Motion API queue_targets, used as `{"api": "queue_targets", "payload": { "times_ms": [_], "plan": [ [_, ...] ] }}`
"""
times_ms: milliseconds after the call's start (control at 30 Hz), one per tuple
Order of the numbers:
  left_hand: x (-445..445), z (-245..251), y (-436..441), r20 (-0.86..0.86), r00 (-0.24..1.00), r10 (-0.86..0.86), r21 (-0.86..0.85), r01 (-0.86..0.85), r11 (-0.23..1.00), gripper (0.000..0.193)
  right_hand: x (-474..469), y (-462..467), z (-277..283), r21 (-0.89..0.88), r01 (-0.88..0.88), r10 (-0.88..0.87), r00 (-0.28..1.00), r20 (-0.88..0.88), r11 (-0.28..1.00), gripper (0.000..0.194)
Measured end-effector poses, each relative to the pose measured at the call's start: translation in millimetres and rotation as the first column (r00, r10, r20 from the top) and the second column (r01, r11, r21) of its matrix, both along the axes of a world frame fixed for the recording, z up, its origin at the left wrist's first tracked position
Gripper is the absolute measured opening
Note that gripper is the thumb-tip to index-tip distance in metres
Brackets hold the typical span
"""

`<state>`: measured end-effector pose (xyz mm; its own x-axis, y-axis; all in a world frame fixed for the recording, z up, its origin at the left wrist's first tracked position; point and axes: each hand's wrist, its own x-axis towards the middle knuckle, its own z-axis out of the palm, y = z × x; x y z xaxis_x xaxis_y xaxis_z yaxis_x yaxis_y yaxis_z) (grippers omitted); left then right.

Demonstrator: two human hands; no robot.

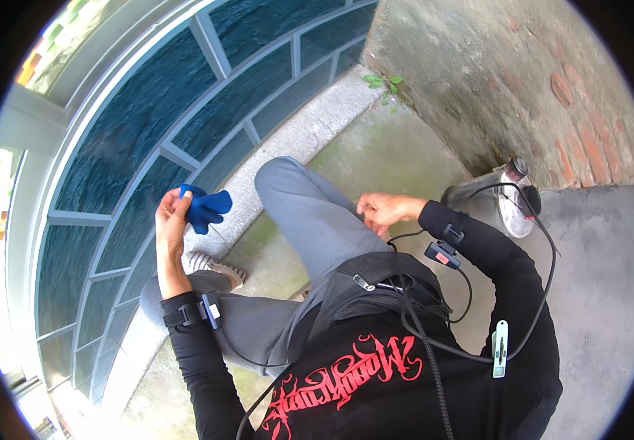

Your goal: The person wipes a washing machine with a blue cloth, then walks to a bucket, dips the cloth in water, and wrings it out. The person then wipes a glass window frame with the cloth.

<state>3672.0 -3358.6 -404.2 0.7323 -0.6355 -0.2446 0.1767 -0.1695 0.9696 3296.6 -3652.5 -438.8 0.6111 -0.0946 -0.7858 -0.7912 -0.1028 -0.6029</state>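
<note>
My left hand [173, 220] is raised beside the dark window panes and pinches a crumpled blue cloth [207, 209] between thumb and fingers. The cloth sticks out to the right of the hand, its folds spread. Over my thigh in grey trousers [306, 220] is my right hand [378, 213], its fingers loosely curled; I see nothing in it, though the palm side is partly hidden. Each forearm wears a strapped black device with a cable. A black mesh waist bag [372, 280] with a zip lies across my lap.
Blue-tinted panes in a pale metal frame [179, 155] rise along the left, above a stone ledge [317, 121]. A weathered wall [493, 71] with exposed brick stands at upper right. At its foot is a transparent container [512, 209] with dark caps. A long cable loops past my right arm.
</note>
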Motion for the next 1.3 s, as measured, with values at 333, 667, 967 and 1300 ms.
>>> {"api": "queue_targets", "payload": {
  "times_ms": [333,667,967,1300],
  "plan": [
    [-7.3,24.9,-7.0,-0.021,0.999,-0.027,-0.21,0.022,0.977,0.021,124.3,-32.6,101.2,-0.583,0.12,0.367,0.671,0.644,0.804,0.009],
    [-9.6,26.4,-17.4,-0.213,0.977,-0.012,-0.31,-0.056,0.949,0.021,294.0,49.3,56.1,-0.663,-0.22,0.693,0.344,0.633,0.715,0.042],
    [-9.3,18.4,-9.7,-0.234,0.938,0.254,-0.14,-0.291,0.946,0.012,302.0,30.6,39.2,-0.394,-0.364,0.518,0.364,0.774,0.844,0.039],
    [-10.7,38.5,-16.6,-0.356,0.934,0.037,-0.54,-0.237,0.807,0.01,308.8,44.1,20.3,0.199,-0.271,0.148,0.866,0.478,0.942,0.053]
  ]
}}
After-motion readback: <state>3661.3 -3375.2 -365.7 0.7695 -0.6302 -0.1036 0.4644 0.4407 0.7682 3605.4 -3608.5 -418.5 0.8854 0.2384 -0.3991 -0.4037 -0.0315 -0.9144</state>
